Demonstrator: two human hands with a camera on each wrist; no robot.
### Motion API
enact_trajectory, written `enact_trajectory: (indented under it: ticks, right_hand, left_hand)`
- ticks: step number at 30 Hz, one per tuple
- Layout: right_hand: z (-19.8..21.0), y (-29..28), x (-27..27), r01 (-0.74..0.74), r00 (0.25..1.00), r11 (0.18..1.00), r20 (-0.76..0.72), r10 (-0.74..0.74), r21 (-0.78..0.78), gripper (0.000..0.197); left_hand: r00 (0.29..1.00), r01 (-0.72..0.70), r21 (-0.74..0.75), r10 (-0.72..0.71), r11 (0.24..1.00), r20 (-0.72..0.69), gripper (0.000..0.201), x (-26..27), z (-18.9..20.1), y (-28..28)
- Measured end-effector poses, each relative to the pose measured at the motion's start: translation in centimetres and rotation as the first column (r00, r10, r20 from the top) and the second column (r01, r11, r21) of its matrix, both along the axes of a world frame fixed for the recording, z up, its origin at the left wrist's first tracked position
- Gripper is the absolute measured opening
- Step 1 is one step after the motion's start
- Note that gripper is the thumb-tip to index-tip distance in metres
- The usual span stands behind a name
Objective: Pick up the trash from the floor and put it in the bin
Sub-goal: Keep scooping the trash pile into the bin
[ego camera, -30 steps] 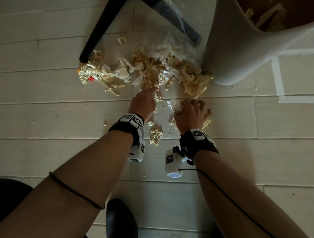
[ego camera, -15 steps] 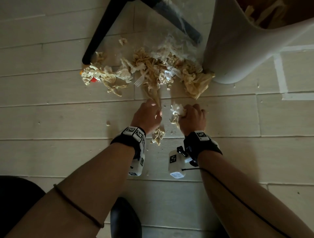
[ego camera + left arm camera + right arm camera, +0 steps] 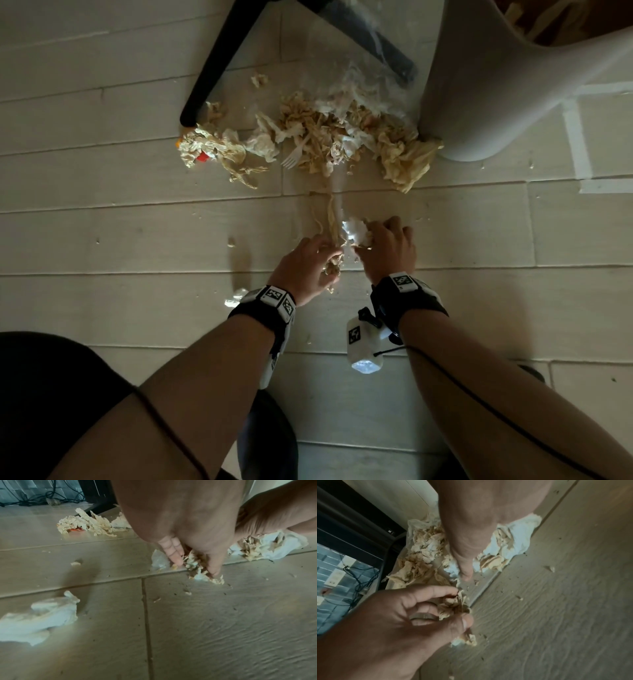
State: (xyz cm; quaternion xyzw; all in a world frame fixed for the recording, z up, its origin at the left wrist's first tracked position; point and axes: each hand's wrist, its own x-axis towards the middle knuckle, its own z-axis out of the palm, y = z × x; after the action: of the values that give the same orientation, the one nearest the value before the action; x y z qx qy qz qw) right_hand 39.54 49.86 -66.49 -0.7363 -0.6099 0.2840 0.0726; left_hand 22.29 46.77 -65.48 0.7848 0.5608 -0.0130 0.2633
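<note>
Pale plank floor (image 3: 102, 233) strewn with crumpled brownish paper trash (image 3: 329, 137) between a black chair leg (image 3: 219, 65) and the white bin (image 3: 486, 85), more paper already inside the bin. Nearer, left hand (image 3: 305, 267) curled tight around a shredded brown wad (image 3: 453, 607) low on the floor; right hand (image 3: 388, 246) just beside it, closed on a white tissue ball (image 3: 356, 231). Plastic fork (image 3: 294, 154) at the pile's edge, loose white tissue (image 3: 39, 616) lying apart by the left wrist.
</note>
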Motion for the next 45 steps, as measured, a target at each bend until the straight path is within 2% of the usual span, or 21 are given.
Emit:
enact_trajectory:
  ticks: [1,4,8,11,14,16,17,20,21,23,26,28,31,34,36,38,39,40,42,45]
  right_hand:
    - [0.0,-0.2,-0.2,-0.008,1.0,1.0,-0.001,0.008,0.01,0.027]
    - [0.2,-1.0,-0.9,-0.034,0.999,0.999,-0.016,0.034,0.011,0.034]
    - [0.3,-0.4,-1.0,-0.012,0.996,1.0,-0.087,0.013,0.013,0.025]
    - [0.7,0.9,-0.5,0.056,0.981,0.998,-0.189,-0.052,0.016,0.017]
    - [1.5,2.3,-0.3,0.15,0.926,0.987,-0.342,-0.161,-0.058,0.012]
    - [2.2,3.1,-0.3,0.243,0.829,0.955,-0.475,-0.295,-0.169,0.009]
    - [2.6,3.5,-0.3,0.295,0.754,0.926,-0.537,-0.378,-0.237,0.009]
    - [3.2,4.8,-0.1,0.386,0.471,0.812,-0.664,-0.581,-0.437,0.016]
    - [3.5,5.2,0.1,0.372,0.418,0.791,-0.674,-0.61,-0.485,0.014]
    - [4.2,6.1,0.8,0.282,0.388,0.792,-0.691,-0.61,-0.542,0.012]
    - [5.1,6.9,1.6,0.107,0.277,0.824,-0.779,-0.562,-0.557,0.035]
    - [5.2,7.3,1.9,0.055,0.294,0.858,-0.813,-0.502,-0.51,0.055]
    - [5.2,7.3,2.5,-0.078,0.258,0.868,-0.851,-0.457,-0.49,0.066]
    - [5.4,7.1,3.2,-0.087,0.256,0.868,-0.853,-0.454,-0.489,0.075]
    - [6.6,7.1,3.3,-0.062,0.237,0.878,-0.862,-0.448,-0.474,0.054]
    - [7.5,7.5,3.4,-0.029,0.215,0.887,-0.87,-0.444,-0.46,0.027]
    - [8.1,7.7,3.6,-0.005,0.219,0.895,-0.874,-0.434,-0.446,0.017]
    - [8.6,7.9,3.6,0.021,0.223,0.902,-0.877,-0.425,-0.432,0.013]
    - [9.5,8.4,3.5,0.074,0.218,0.914,-0.888,-0.406,-0.399,0.016]
    - [10.6,9.6,2.9,0.152,0.211,0.913,-0.89,-0.405,-0.379,0.02]
  left_hand:
    - [1.0,-0.008,0.018,0.008,1.0,0.013,0.042,0.0,-0.1,-0.2]
    - [0.999,-0.024,0.026,0.023,0.999,0.043,0.023,0.2,-0.2,-0.4]
    - [0.996,-0.061,-0.027,0.063,0.998,0.066,0.015,0.6,0.3,-0.3]
    - [0.957,-0.228,-0.072,0.237,0.971,0.167,0.01,0.8,0.6,0.1]
    - [0.859,-0.391,-0.111,0.406,0.914,0.311,0.012,1.7,1.5,1.9]
    - [0.831,-0.4,-0.16,0.431,0.902,0.352,0.016,2.7,2.8,3.3]
    - [0.821,-0.388,-0.194,0.434,0.901,0.372,0.017,3.0,3.5,4.0]
    - [0.736,-0.371,-0.313,0.482,0.874,0.475,0.016,3.3,4.9,5.7]
    - [0.695,-0.371,-0.348,0.506,0.861,0.51,0.016,3.2,5.1,6.1]
    - [0.625,-0.38,-0.394,0.546,0.837,0.558,0.019,3.2,5.6,7.0]
    - [0.556,-0.411,-0.388,0.564,0.825,0.611,0.022,3.5,6.5,8.1]
    - [0.536,-0.445,-0.362,0.567,0.82,0.625,0.022,3.7,6.9,8.6]
    - [0.559,-0.454,-0.33,0.553,0.828,0.618,0.022,3.9,7.0,9.0]
    - [0.633,-0.438,-0.254,0.496,0.862,0.595,0.024,4.1,7.2,8.8]
    - [0.677,-0.451,-0.179,0.466,0.875,0.57,0.031,4.1,7.4,8.7]
    - [0.668,-0.476,-0.193,0.495,0.858,0.556,0.042,4.1,7.4,8.9]
    - [0.647,-0.486,-0.248,0.535,0.838,0.543,0.047,4.1,7.4,9.0]
    - [0.617,-0.478,-0.329,0.579,0.814,0.533,0.051,4.1,7.5,9.0]
    - [0.544,-0.425,-0.489,0.647,0.761,0.534,0.055,4.4,7.7,8.8]
    - [0.491,-0.375,-0.553,0.665,0.744,0.563,0.048,4.9,8.3,8.6]
